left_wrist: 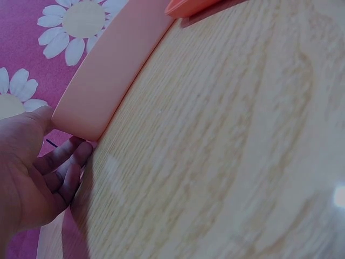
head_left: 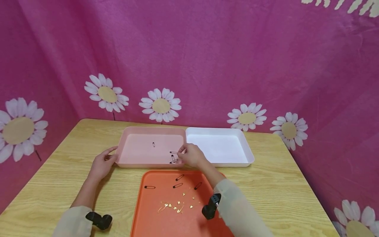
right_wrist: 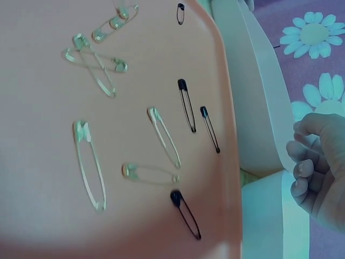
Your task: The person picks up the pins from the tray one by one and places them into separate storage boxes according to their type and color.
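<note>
Our left hand (head_left: 102, 163) gripping pink tray (head_left: 137, 148); right hand (head_left: 192, 156) curling over its right end, whether pinching anything we cannot tell. Black pins (head_left: 173, 160) lying there; more, with gold pins (right_wrist: 82, 132), lying in orange tray (head_left: 152, 217).

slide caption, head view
Left hand touching a shallow rectangular pink tray, right hand over it; black and gold metal safety pins on a round-cornered orange tray.

The pink tray (head_left: 139, 148), white tray (head_left: 219, 148) and orange tray (head_left: 151, 217) look like smooth plastic. Gold safety pins (right_wrist: 82, 132) are shiny metal; black safety pins (right_wrist: 182, 84) look like dark-coated metal. The wood-grained counter (head_left: 284, 184) has a smooth sheen; the daisy-printed backdrop (head_left: 189, 59) looks like matt, softly creased cloth.
</note>
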### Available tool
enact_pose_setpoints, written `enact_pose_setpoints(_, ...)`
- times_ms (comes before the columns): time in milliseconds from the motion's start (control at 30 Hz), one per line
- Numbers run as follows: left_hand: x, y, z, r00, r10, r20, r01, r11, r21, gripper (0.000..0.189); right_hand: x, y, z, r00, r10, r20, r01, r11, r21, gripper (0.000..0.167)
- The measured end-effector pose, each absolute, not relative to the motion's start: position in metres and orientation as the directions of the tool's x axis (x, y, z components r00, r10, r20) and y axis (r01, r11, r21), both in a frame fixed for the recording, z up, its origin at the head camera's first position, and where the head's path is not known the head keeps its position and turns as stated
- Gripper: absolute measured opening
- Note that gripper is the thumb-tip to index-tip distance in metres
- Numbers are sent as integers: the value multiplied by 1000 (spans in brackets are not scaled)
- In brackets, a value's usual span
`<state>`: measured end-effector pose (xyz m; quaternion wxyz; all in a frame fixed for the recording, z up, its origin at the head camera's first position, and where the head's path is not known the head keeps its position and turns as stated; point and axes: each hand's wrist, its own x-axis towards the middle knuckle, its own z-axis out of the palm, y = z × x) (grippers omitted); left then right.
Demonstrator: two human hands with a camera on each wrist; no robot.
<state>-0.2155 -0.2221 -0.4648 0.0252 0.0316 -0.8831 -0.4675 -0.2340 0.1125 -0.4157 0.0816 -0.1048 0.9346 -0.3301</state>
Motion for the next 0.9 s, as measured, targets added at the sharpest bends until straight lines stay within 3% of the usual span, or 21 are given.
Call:
enact_pose_setpoints(400,-215,-222,-464,-997,-74,18,-26,557,830,45,-221,130,-409,-944,-331,-1,-269,768,-581,13)
enact_pose_setpoints(900,-214,-221,-463,-997,-80,-5,-49,566,823,46,-200,157,-415,-918,-395,-46,-306,775,-553,8)
